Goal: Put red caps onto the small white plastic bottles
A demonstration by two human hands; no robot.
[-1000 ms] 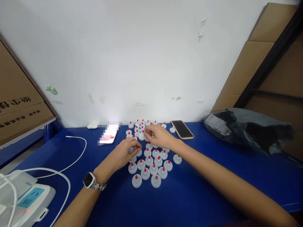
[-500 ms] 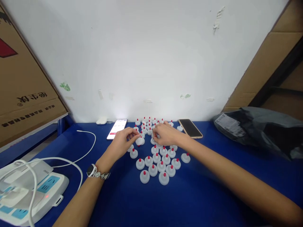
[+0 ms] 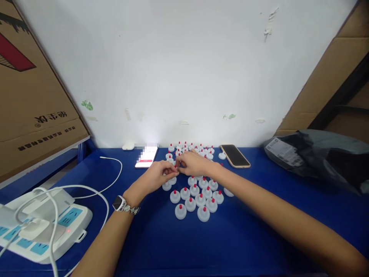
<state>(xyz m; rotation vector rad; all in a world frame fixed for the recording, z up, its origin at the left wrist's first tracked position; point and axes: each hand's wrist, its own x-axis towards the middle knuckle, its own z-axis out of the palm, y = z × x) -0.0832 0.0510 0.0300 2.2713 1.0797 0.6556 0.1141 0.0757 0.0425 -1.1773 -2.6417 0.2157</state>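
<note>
Many white translucent nozzle caps with red tips (image 3: 203, 214) stand in a loose cluster on the blue table (image 3: 178, 250). My left hand (image 3: 161, 175), wearing a watch (image 3: 118, 203) on its wrist, is closed in a pinch over the cluster's left side. My right hand (image 3: 191, 163) reaches in from the right, and its fingers are pinched too. The fingertips of both hands meet just above the caps, close to a red tip. What they pinch is too small and covered to make out. Several caps behind and under the hands are partly hidden.
A lit phone (image 3: 147, 156) lies left of the caps, a dark-screened phone (image 3: 235, 156) right. A white power strip (image 3: 69, 234) with looping cables is at left. A grey plastic bag (image 3: 314, 154) sits at right, near cardboard. A white wall (image 3: 184, 77) closes the back.
My right hand has moved left, from over the middle caps to my left hand, and their fingertips now meet. The left hand's white cap no longer shows clearly. The view has shifted slightly.
</note>
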